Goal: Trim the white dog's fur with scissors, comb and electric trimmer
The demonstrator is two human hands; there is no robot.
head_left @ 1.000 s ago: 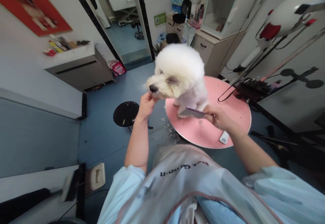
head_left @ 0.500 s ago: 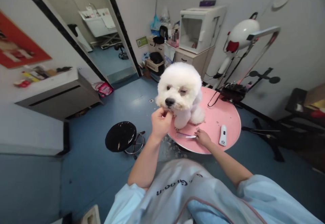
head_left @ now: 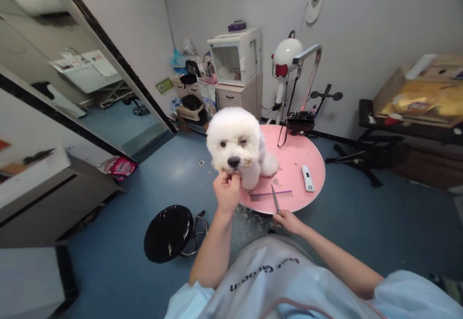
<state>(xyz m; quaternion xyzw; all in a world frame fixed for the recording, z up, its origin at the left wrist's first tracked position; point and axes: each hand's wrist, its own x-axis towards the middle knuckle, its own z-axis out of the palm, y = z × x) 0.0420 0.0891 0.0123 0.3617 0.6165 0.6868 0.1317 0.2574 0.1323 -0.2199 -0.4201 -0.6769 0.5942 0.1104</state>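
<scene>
Scissors (head_left: 275, 199) worry me most from where I stand. The right hand (head_left: 289, 221) is wrapped around their handles, the blades slim and pointing away from the person, crossing the comb (head_left: 262, 196) in my line of sight; whether they touch it I can't tell. The dog (head_left: 233, 136) sits at the near left of the counter (head_left: 307, 150), a front paw close to the rim. If it jerked towards those tips, it could get nicked. A sudden step might also send a paw over the rim, since the black loop (head_left: 278, 141) hangs behind, apart from its body. Only the left hand (head_left: 227, 196) steadies it, thumb and fingers pinched narrow beneath the chin; whether they grip hair or skin is hidden. Too light a pinch could slip; too hard could make it pull back. A careless sweep of the scissors might knock the comb off, though the clipper (head_left: 307, 178) lies farther right.

The left forearm rises steeply, leaning slightly right, hand raised to the muzzle. The right forearm slants in from the lower right, its hand lower, by the counter's near rim.
</scene>
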